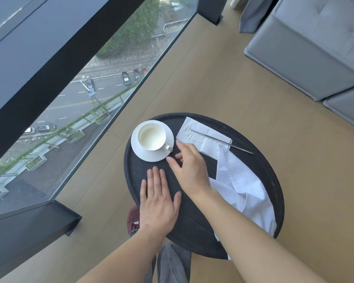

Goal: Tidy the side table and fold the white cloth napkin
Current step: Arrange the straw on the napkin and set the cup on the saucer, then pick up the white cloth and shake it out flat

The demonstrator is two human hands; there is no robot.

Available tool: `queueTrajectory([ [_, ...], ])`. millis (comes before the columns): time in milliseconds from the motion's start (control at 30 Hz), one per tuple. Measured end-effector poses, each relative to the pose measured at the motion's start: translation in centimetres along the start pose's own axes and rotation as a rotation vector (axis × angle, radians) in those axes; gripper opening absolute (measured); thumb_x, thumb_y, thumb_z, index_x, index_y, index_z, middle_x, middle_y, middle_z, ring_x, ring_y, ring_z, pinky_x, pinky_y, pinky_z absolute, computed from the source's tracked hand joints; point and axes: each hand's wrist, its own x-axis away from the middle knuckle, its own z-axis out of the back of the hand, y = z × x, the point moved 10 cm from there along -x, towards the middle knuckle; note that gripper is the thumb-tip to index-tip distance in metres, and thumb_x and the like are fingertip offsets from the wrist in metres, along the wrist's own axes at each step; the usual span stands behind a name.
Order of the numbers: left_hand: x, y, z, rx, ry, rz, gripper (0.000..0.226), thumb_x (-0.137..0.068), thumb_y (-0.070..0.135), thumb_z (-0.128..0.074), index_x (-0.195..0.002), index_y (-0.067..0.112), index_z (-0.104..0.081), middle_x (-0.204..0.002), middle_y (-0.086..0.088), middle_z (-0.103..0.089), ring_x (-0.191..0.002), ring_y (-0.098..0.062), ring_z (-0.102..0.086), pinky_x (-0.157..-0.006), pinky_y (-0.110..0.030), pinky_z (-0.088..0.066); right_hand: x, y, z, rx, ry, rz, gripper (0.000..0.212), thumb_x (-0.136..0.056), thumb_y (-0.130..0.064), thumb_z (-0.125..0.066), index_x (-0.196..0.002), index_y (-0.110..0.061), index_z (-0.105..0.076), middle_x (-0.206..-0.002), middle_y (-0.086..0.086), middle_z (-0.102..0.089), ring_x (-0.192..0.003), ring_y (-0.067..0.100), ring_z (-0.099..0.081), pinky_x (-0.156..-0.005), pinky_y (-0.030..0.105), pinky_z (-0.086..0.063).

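Down at the near edge of the table (270, 180), your left hand (158, 203) is lying flat, palm down on the bare black top, fingers together, not gripping anything. Just past it your right hand (187, 170) reaches across toward the saucer (139, 152), fingers loosely curled and spread, tips right beside the saucer's rim and the cup (151, 138) handle. Honestly can't tell if they're touching it, but nothing's in that hand.

The cloth (245, 186) is still unfolded, rumpled on the right side of the table, running under your right forearm and hanging over the near edge.

A bit further back, the cup sits upright on the saucer, left side of the table, handle pointing toward your right hand. Looks like there's something pale inside.

At the far side there's a paper napkin (200, 137) lying flat with a thin metal stick (223, 140) laid diagonally across it, one end poking off onto the black top.
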Motion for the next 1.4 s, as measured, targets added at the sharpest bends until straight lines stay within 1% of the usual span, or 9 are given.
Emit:
queueTrajectory([
  [233, 0.0, 0.4, 2.4, 0.144, 0.043, -0.054, 0.067, -0.093, 0.036, -0.051, -0.15, 0.002, -0.04, -0.154, -0.02, -0.042, -0.145, -0.036, -0.035, -0.119, -0.051, -0.024, 8.3, 6.8, 8.8, 0.274, 0.251, -0.158, 0.023, -0.084, -0.023, -0.077, -0.103, -0.012, -0.069, -0.095, 0.005, -0.063, -0.088, 0.028, -0.061, -0.074, 0.044, -0.053],
  [367, -1.3, 5.0, 4.3, 0.253, 0.022, -0.293, 0.055, -0.096, 0.033, -0.048, -0.143, 0.005, -0.047, -0.139, -0.014, -0.052, -0.129, -0.031, -0.047, -0.11, -0.047, -0.036, 12.6, 12.1, 12.8, 0.484, 0.216, -0.469, 0.038, -0.077, -0.034, -0.078, -0.103, -0.012, -0.061, -0.099, 0.007, -0.058, -0.089, 0.03, -0.056, -0.072, 0.04, -0.05],
  [500, -4.3, 13.3, 5.8, 0.277, -0.011, -0.573, 0.048, -0.097, 0.028, -0.051, -0.14, 0.005, -0.049, -0.141, -0.014, -0.054, -0.127, -0.032, -0.05, -0.103, -0.05, -0.045, 15.2, 15.4, 13.3, 0.338, 0.129, -0.646, 0.012, -0.087, -0.015, -0.064, -0.095, -0.016, -0.055, -0.102, 0.004, -0.06, -0.082, 0.027, -0.059, -0.068, 0.039, -0.052],
  [733, -5.4, 22.7, 2.2, -0.206, -0.245, -1.006, 0.049, -0.091, 0.013, -0.055, -0.139, 0.021, -0.052, -0.154, -0.004, -0.045, -0.147, -0.026, -0.03, -0.12, -0.038, -0.016, 19.1, 14.9, 16.8, 0.151, 0.296, -0.56, 0.023, -0.097, -0.01, -0.056, -0.114, -0.014, -0.071, -0.103, -0.002, -0.065, -0.087, 0.021, -0.064, -0.07, 0.037, -0.053],
  [900, -5.7, 22.7, 4.8, 0.037, -0.188, -0.983, 0.019, -0.089, 0.008, -0.06, -0.1, 0.016, -0.072, -0.096, -0.001, -0.07, -0.093, -0.029, -0.064, -0.086, -0.035, -0.036, 23.7, 15.7, 21.2, 0.039, 0.409, -0.578, 0.03, -0.095, -0.004, -0.055, -0.113, -0.02, -0.073, -0.089, -0.014, -0.06, -0.083, 0.003, -0.058, -0.064, 0.015, -0.043],
  [1033, -1.6, 23.9, 8.0, 0.037, -0.377, -1.101, 0.021, -0.088, 0.007, -0.054, -0.099, 0.014, -0.069, -0.085, -0.001, -0.067, -0.079, -0.028, -0.06, -0.07, -0.037, -0.047, 28.1, 17.8, 24.1, 0.029, 0.445, -0.677, 0.032, -0.093, -0.001, -0.054, -0.107, -0.02, -0.075, -0.093, -0.012, -0.063, -0.087, 0.006, -0.061, -0.069, 0.023, -0.046],
  [1167, 0.6, 24.2, 12.2, 0.032, -0.495, -1.082, 0.009, -0.088, 0.016, -0.051, -0.081, 0.013, -0.057, -0.071, -0.002, -0.059, -0.067, -0.027, -0.052, -0.059, -0.042, -0.046, 32.6, 17.7, 27.1, 0.028, 0.469, -0.719, 0.04, -0.091, -0.001, -0.056, -0.083, -0.038, -0.066, -0.085, -0.013, -0.068, -0.088, 0.002, -0.061, -0.066, 0.013, -0.042],
  [1300, 2.0, 24.0, 16.7, 0.105, -0.629, -1.017, 0.039, -0.1, 0.031, -0.057, -0.065, 0.024, -0.042, -0.056, 0.011, -0.047, -0.055, -0.011, -0.038, -0.051, -0.023, -0.03, 36.9, 16.2, 30.8, 0.023, 0.476, -0.71, 0.034, -0.091, -0.003, -0.063, -0.076, -0.033, -0.065, -0.087, -0.013, -0.066, -0.084, 0.01, -0.059, -0.065, 0.021, -0.042],
  [1400, 3.9, 23.6, 20.1, 0.103, -0.747, -0.939, 0.046, -0.101, 0.035, -0.061, -0.062, 0.022, -0.039, -0.056, 0.012, -0.039, -0.055, -0.01, -0.031, -0.053, -0.024, -0.027, 38.7, 14.2, 34.4, -0.044, 0.473, -0.662, 0.03, -0.092, -0.004, -0.064, -0.077, -0.029, -0.068, -0.087, -0.01, -0.066, -0.084, 0.01, -0.06, -0.067, 0.018, -0.041],
])
